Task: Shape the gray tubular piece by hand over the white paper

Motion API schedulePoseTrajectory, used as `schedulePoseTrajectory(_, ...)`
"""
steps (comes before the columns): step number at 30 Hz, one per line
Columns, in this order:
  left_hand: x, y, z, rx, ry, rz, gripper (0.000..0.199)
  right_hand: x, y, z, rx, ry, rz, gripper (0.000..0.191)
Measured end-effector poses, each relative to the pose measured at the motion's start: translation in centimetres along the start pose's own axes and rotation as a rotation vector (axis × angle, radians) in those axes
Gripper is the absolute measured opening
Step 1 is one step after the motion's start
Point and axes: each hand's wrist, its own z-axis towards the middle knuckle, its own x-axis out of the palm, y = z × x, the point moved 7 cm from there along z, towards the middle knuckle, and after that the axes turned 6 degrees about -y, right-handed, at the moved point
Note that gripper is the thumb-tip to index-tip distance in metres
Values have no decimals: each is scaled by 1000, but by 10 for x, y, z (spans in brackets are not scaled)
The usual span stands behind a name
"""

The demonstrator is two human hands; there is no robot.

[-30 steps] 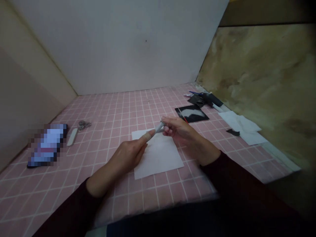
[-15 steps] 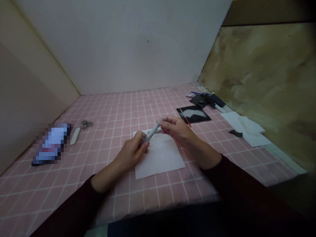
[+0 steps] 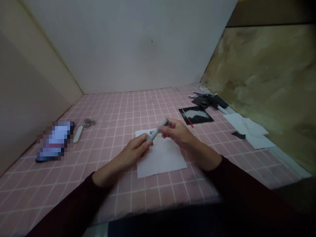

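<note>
A slim grey-white stick slants between my two hands above the table, its far end up to the right. My left hand has its fingers and thumb closed around the lower end. At the upper end, the thumb and fingers of my right hand pinch it. Both hands are over a white sheet of paper that lies flat on the pink checked tablecloth. Another small grey piece shows at the sheet's far edge, partly hidden behind the stick.
Left: a blurred phone-like object, a white flat stick and scissors. Right: a black-and-white sheet with a red-tipped stick on it, a dark scrap, white papers and dark pieces. Walls bound the table.
My left hand has moved a little toward the stick's middle, and my right fingers now sit lower around its upper end, leaving the tip showing. The view has shifted slightly.
</note>
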Motion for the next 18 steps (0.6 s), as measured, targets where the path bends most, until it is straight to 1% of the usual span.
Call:
schedulePoseTrajectory(2,2,-1,0,0,16,-53,29,16,-6,-4,56,89,-24,30)
schedulePoseTrajectory(3,3,-2,0,2,25,-73,29,21,-8,-6,71,112,-25,31)
schedulePoseTrajectory(4,4,-3,0,4,31,-91,29,22,-7,-6,66,105,-17,31)
schedulePoseTrajectory(6,4,-4,0,-3,31,-123,28,14,-1,-2,2,6,13,29)
schedulePoseTrajectory(9,5,-2,-1,-39,20,-137,28,-9,9,1,-85,-181,74,26)
schedulePoseTrajectory(11,6,-1,-1,-43,16,-141,28,-13,9,1,-90,-231,111,26)
schedulePoseTrajectory(12,6,-1,-1,-38,15,-149,28,-11,7,0,-76,-213,107,26)
schedulePoseTrajectory(15,7,-4,-2,-19,30,-164,28,8,-1,-3,7,-38,23,28)
schedulePoseTrajectory(16,7,-5,-2,-15,32,-160,28,11,-3,-4,20,-8,-4,29)
schedulePoseTrajectory(17,7,-5,-2,-12,32,-150,28,11,-3,-3,20,-8,-16,28)
schedulePoseTrajectory(18,6,-5,-2,-12,32,-139,28,5,-1,-2,-6,-70,-6,28)
